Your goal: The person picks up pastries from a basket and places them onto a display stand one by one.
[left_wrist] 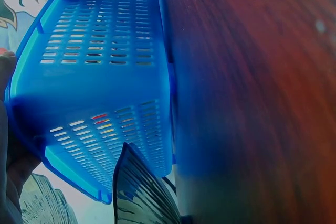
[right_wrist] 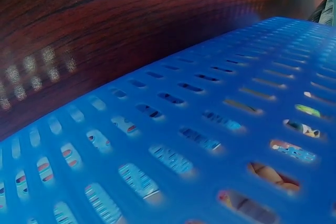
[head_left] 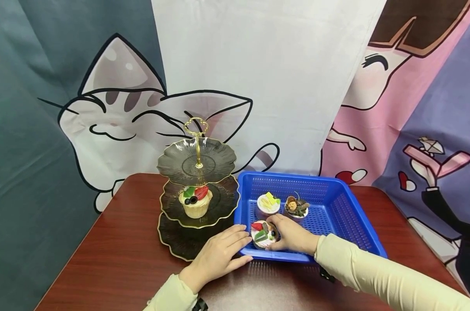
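My right hand (head_left: 295, 235) reaches into the blue basket (head_left: 345, 216) and grips a cupcake (head_left: 261, 236) topped with red, green and dark fruit pieces, at the basket's near left corner. Thumb and fingers lie around its right side. The left hand (head_left: 219, 255) rests on the basket's near left corner, fingers mostly straight. Behind the held cupcake, inside the basket, stand a cupcake with yellow topping (head_left: 268, 203) and one with brown topping and a cherry-like stem (head_left: 296, 208). In the right wrist view the perforated basket wall (right_wrist: 173, 129) hides most of the hand.
Left of the basket stands a three-tier dark stand with gold rims (head_left: 197, 162). Its middle tier carries a fruit-topped cupcake (head_left: 196, 208). Both stand and basket sit on a reddish-brown table (head_left: 102, 250), before a cartoon-printed cloth (head_left: 273, 77).
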The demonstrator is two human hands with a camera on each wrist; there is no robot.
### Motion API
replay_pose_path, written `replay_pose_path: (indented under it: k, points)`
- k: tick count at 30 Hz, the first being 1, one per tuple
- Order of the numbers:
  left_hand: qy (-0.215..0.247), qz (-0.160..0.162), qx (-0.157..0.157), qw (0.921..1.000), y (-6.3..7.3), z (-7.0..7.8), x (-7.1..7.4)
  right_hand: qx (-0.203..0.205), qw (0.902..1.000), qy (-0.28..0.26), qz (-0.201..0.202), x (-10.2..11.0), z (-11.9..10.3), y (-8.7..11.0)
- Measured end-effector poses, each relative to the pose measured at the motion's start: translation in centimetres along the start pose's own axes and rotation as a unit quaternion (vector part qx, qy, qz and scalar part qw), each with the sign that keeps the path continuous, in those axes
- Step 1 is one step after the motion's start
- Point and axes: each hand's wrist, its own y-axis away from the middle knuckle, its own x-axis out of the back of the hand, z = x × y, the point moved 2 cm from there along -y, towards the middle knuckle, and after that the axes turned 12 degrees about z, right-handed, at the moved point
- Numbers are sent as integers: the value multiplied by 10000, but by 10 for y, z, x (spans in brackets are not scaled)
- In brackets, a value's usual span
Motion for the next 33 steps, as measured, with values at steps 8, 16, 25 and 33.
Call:
replay_pose_path:
  k: [8,16,25,33]
  points:
    - [-42,-40,-18,10000,-1,0,0,-133,9999,-73,21,2,-1,-1]
    - [-148,-100,7,9998,2,3,1,-207,9997,-142,44,3,0,-1]
    - [-113,-35,-34,9999,3,2,1,-276,9995,-124,109,4,-1,0]
    - [-94,19,-57,9999,2,2,0,-376,9991,-176,119,8,-2,2]
